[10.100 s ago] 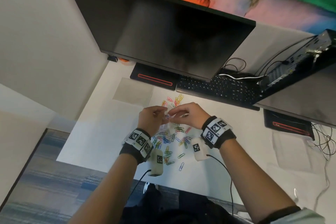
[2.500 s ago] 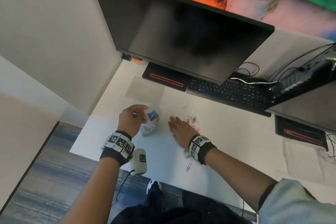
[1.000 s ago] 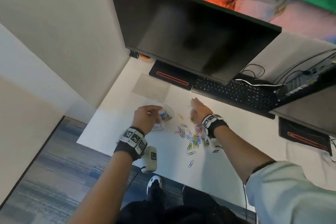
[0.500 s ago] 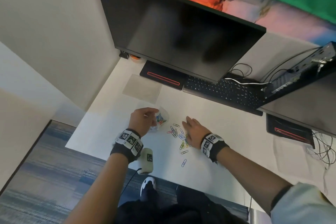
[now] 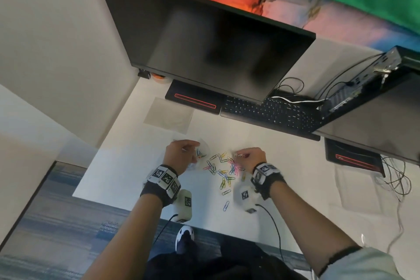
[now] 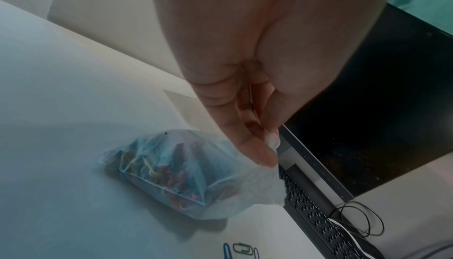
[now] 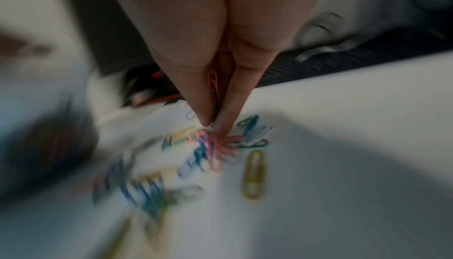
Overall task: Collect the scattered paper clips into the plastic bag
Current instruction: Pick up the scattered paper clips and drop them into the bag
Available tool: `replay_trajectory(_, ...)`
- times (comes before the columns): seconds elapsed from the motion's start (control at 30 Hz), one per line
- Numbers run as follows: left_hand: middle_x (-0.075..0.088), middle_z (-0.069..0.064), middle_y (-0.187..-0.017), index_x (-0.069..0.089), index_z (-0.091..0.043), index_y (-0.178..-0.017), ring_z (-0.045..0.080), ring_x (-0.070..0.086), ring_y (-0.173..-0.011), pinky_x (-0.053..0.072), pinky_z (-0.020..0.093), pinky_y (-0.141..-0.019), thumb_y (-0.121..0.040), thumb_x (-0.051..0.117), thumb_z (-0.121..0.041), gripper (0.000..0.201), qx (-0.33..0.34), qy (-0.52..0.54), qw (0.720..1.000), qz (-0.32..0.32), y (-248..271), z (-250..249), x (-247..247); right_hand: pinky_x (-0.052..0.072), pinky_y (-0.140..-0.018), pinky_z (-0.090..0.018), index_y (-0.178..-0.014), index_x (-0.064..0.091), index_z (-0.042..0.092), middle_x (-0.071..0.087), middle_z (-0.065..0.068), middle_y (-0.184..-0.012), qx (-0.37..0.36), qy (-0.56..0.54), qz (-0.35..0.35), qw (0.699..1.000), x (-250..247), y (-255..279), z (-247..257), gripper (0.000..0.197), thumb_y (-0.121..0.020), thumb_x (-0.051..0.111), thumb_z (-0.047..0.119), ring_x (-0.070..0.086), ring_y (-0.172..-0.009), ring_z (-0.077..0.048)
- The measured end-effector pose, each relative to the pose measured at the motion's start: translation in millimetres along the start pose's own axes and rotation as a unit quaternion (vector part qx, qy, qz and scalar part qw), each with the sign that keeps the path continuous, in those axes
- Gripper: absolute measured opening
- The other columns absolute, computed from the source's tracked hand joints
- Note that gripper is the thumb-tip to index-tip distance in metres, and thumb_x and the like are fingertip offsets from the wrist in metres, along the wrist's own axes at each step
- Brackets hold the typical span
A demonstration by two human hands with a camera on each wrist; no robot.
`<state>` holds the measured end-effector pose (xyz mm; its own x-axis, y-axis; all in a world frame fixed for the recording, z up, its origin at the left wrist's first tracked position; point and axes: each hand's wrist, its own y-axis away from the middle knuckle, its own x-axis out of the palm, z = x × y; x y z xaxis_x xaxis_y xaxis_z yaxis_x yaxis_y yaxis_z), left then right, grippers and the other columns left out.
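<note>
A clear plastic bag [image 6: 186, 176] [image 5: 201, 154] with several coloured paper clips inside rests on the white desk [image 5: 127, 166]. My left hand [image 5: 181, 154] [image 6: 264, 147] pinches its top edge between thumb and fingers. Loose coloured paper clips [image 5: 221, 171] [image 7: 210, 147] lie scattered between my two hands. My right hand [image 5: 246, 158] [image 7: 213, 121] is bunched at the right side of the pile, its fingertips pinching a small cluster of clips; a red clip [image 7: 213, 81] shows between the fingers. The right wrist view is blurred by motion.
A black monitor [image 5: 204, 48] hangs over the back of the desk, with a black keyboard [image 5: 272, 113] under it. A grey square pad [image 5: 168, 116] lies behind the bag. Cables [image 5: 395, 177] trail at the right. The desk's front edge is near my wrists.
My right hand lay flat on the clips half a second ago; now its fingers are bunched and pinch some. The left hand still holds the bag in the same place.
</note>
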<state>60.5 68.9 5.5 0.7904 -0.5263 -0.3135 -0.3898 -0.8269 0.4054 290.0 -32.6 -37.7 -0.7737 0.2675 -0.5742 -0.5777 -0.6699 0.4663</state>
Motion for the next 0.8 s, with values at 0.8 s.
replay_trajectory(0.8,0.076,0.008,-0.075,0.072,-0.031,-0.087,0.024,0.074,-0.069,0.060,0.031,-0.068,-0.095,0.057,-0.006,0.030,0.021,-0.022,0.999,0.011,-4,3,12,0.038,-0.058,-0.013,-0.088,0.077,0.013,0.073,-0.007,-0.086,-0.182,0.154,0.148,0.960,45,27,83,0.026,-0.087,0.052,0.007,0.058,-0.069,-0.013)
